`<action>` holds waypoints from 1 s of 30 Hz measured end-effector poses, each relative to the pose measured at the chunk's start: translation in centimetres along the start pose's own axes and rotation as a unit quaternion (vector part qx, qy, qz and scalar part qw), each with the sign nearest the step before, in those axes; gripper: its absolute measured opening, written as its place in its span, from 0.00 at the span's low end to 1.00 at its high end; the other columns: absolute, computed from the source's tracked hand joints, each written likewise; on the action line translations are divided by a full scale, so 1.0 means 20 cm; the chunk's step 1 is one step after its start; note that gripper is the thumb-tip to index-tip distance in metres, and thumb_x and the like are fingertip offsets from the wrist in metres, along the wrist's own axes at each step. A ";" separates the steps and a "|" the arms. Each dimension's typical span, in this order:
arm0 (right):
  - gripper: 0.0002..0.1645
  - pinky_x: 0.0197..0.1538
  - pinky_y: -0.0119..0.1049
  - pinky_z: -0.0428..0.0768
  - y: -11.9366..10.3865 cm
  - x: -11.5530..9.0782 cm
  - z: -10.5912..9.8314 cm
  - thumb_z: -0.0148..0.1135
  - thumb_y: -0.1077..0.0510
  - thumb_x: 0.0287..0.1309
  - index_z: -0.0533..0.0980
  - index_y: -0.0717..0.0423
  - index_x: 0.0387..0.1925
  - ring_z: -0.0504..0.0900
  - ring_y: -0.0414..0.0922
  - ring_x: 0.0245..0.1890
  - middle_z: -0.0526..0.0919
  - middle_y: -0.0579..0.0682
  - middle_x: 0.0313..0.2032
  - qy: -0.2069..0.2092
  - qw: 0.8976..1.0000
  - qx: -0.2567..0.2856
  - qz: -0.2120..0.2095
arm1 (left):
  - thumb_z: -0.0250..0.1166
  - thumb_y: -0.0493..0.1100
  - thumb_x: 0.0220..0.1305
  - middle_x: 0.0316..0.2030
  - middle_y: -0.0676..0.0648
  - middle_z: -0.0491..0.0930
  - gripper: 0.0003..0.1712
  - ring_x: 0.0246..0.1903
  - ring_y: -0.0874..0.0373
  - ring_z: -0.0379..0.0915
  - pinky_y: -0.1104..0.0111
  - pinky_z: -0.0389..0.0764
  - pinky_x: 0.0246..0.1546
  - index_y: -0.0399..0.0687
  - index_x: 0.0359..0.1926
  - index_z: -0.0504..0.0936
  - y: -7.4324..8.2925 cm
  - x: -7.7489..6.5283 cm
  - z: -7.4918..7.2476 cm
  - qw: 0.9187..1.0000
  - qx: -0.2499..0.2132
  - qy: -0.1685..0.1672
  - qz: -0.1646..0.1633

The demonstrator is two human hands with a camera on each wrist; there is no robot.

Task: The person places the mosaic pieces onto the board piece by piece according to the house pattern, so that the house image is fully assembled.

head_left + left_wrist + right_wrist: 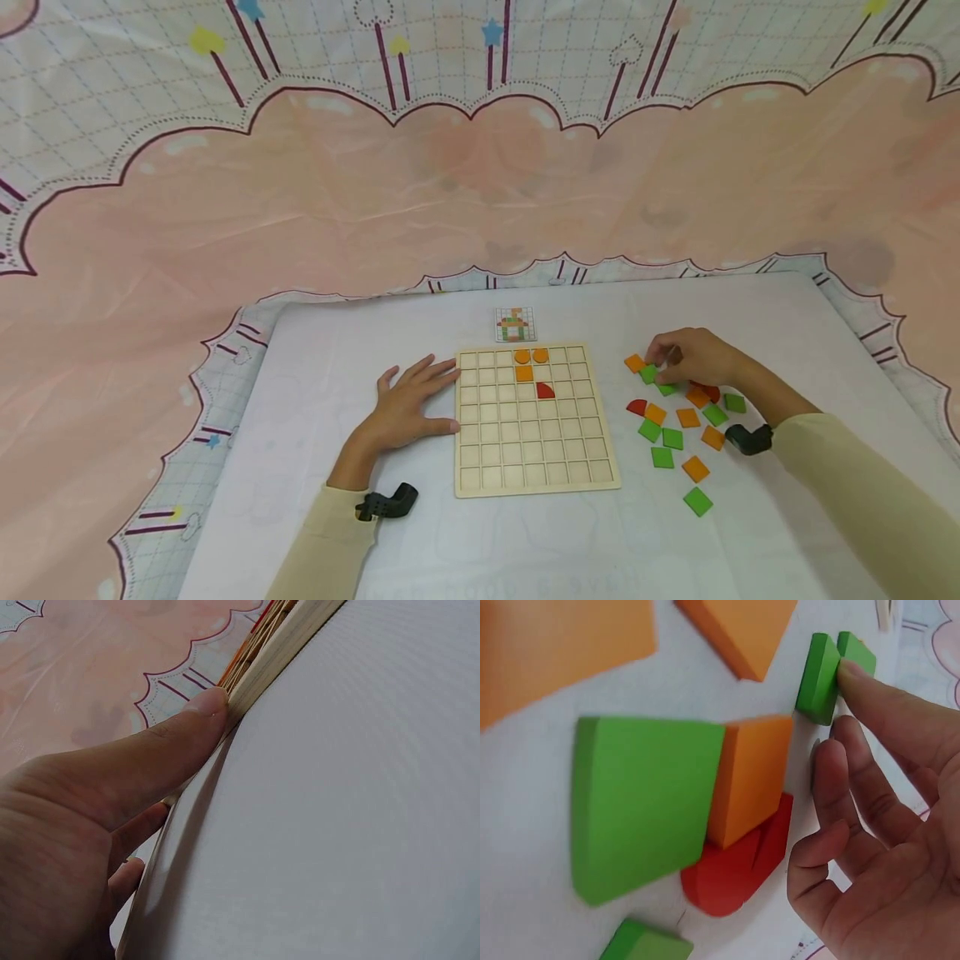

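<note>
A square wooden grid board (498,450) lies on the table. In its upper cells sit two orange round pieces (522,357), an orange square tile (524,374) and a red quarter-circle piece (545,391). My left hand (405,408) rests spread at the board's left edge, thumb and fingertips against it; the left wrist view shows the thumb (187,724) on the rim. Right of the board, my right hand (693,354) bends loosely over a green tile (648,374) and another green tile (666,389). Its thumb (862,679) appears to touch one; no lifted piece shows.
Several loose green and orange squares (687,417) and red rounded pieces (637,407) lie scattered around and below the right hand. A small pattern card (515,325) lies just beyond the board. A patterned cloth (480,183) hangs behind the white table (337,342).
</note>
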State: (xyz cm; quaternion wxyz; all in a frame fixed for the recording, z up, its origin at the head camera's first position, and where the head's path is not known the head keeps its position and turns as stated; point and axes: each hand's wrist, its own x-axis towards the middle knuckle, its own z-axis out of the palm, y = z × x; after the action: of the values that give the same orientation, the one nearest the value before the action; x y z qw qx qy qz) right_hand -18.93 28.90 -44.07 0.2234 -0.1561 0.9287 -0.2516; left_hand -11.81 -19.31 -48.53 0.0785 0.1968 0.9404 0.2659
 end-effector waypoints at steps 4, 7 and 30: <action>0.10 0.48 0.42 0.83 -0.02 0.02 0.01 0.73 0.58 0.58 0.81 0.48 0.41 0.79 0.47 0.42 0.86 0.46 0.40 0.006 1.000 -0.007 -0.010 | 0.74 0.65 0.54 0.78 0.55 0.61 0.51 0.81 0.48 0.43 0.36 0.32 0.73 0.59 0.76 0.67 0.00 0.00 0.00 1.000 -0.003 0.000 0.001; 0.10 0.48 0.41 0.81 -0.02 0.03 0.01 0.73 0.58 0.58 0.81 0.49 0.41 0.79 0.47 0.41 0.85 0.46 0.38 0.008 1.000 -0.005 -0.019 | 0.74 0.65 0.54 0.78 0.55 0.61 0.51 0.81 0.48 0.43 0.36 0.32 0.73 0.59 0.76 0.68 0.00 -0.01 -0.01 1.000 -0.004 0.001 0.002; 0.09 0.46 0.40 0.78 -0.17 0.11 0.07 0.66 0.53 0.67 0.84 0.50 0.45 0.77 0.49 0.43 0.86 0.48 0.42 0.008 0.993 0.103 -0.052 | 0.75 0.64 0.54 0.78 0.55 0.61 0.51 0.81 0.48 0.43 0.36 0.32 0.73 0.58 0.76 0.68 0.00 0.00 -0.01 1.000 -0.010 -0.001 0.001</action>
State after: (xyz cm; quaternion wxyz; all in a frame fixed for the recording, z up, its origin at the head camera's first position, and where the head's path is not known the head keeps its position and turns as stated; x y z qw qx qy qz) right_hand -19.46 24.64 -44.08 0.2179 -0.1779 0.8901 -0.3587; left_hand -11.78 -19.36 -48.37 0.0814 0.1971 0.9376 0.2746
